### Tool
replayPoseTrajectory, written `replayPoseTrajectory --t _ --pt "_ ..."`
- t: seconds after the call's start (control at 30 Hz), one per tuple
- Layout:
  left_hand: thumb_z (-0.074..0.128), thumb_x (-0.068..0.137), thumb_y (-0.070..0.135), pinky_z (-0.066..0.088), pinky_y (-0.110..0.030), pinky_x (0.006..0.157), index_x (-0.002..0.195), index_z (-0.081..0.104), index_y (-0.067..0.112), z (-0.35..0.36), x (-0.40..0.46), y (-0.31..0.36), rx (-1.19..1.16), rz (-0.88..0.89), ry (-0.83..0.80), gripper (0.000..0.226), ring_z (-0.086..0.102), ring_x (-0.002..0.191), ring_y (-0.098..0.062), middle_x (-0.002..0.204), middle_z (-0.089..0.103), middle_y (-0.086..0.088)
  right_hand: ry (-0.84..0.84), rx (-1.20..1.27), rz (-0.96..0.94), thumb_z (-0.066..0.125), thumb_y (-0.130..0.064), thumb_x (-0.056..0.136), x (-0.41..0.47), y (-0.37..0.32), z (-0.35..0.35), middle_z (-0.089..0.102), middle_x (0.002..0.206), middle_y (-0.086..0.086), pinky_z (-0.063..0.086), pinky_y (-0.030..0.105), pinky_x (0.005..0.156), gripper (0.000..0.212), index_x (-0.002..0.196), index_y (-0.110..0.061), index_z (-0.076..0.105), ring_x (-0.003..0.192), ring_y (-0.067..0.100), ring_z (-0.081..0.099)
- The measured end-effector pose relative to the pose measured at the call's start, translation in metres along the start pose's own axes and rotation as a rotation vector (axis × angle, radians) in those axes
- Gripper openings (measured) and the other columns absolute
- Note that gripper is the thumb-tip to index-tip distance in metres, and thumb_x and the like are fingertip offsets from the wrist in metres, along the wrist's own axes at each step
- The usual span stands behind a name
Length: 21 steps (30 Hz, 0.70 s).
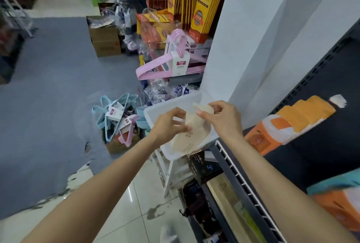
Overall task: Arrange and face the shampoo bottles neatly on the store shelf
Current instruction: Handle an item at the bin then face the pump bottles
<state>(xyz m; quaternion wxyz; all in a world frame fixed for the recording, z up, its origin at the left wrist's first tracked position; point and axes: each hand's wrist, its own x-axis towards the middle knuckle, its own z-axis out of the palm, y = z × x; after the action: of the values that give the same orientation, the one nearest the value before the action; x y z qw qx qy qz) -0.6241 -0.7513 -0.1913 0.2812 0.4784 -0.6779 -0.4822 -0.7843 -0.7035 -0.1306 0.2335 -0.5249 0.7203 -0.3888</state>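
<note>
STEP: you hold cream bottle point(185, 135) mid-air | GRIP: left hand point(169, 124) and right hand point(222, 118) both pinching it | NEXT: likely set it label-out on shelf point(319, 90)

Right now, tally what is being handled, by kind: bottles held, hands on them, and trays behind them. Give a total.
cream bottle: 1
hands holding it: 2 (left hand, right hand)
white tray: 1
Total: 4
</note>
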Motion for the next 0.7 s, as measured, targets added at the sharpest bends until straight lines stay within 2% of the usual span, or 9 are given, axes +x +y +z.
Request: replayPoseTrajectory --t 0.1,0.27,0.43,0.53,0.7 --pt "0.079 0.074 0.02 0.05 -0.017 0.073 0.11 0.057 0.017 -0.004 0.044 -0.01 0.01 -0.03 -0.036 0.042 0.066 0.095 -0.014 0.114 0.062 0.003 -0.009 -0.001 0.035 0.081 -0.035 0.07 0.038 0.008 0.014 0.062 0.083 -0.008 0.043 0.021 0.069 0.034 0.095 -0.017 0.066 0.08 0.011 0.058" --pt "0.081 0.07 0.014 0.051 -0.027 0.074 0.1 0.056 0.017 -0.001 0.11 -0.032 0.063 -0.091 -0.007 0.039 0.069 0.083 -0.017 0.108 0.063 0.001 -0.078 -0.024 0.096 0.082 -0.028 0.07 0.102 0.025 0.037 0.063 0.085 -0.006 0.043 0.018 0.068 0.034 0.097 -0.014 0.068 0.082 0.012 0.058" --pt "0.08 0.066 0.007 0.054 -0.04 0.082 0.098 0.056 0.016 0.009 0.162 -0.053 0.049 -0.166 -0.004 0.041 0.067 0.09 -0.024 0.11 0.063 -0.004 -0.123 -0.024 0.167 0.083 -0.021 0.068 0.15 0.047 0.059 0.064 0.088 -0.005 0.043 0.018 0.073 0.036 0.101 -0.013 0.069 0.082 0.01 0.058" --pt "0.078 0.068 0.002 0.054 -0.038 0.081 0.099 0.055 0.011 0.014 0.181 -0.063 0.036 -0.197 -0.032 0.039 0.066 0.094 -0.027 0.109 0.063 -0.007 -0.122 -0.033 0.19 0.082 -0.02 0.069 0.166 0.058 0.069 0.066 0.09 -0.003 0.045 0.02 0.075 0.034 0.1 -0.012 0.069 0.083 0.012 0.06" --pt "0.082 0.064 0.007 0.047 -0.031 0.074 0.09 0.053 0.015 0.02 0.196 -0.077 0.084 -0.213 -0.045 0.039 0.063 0.091 -0.024 0.104 0.063 -0.007 -0.162 -0.037 0.191 0.081 -0.015 0.07 0.178 0.07 0.081 0.07 0.092 0.002 0.052 0.03 0.08 0.029 0.096 -0.009 0.07 0.086 0.018 0.064"
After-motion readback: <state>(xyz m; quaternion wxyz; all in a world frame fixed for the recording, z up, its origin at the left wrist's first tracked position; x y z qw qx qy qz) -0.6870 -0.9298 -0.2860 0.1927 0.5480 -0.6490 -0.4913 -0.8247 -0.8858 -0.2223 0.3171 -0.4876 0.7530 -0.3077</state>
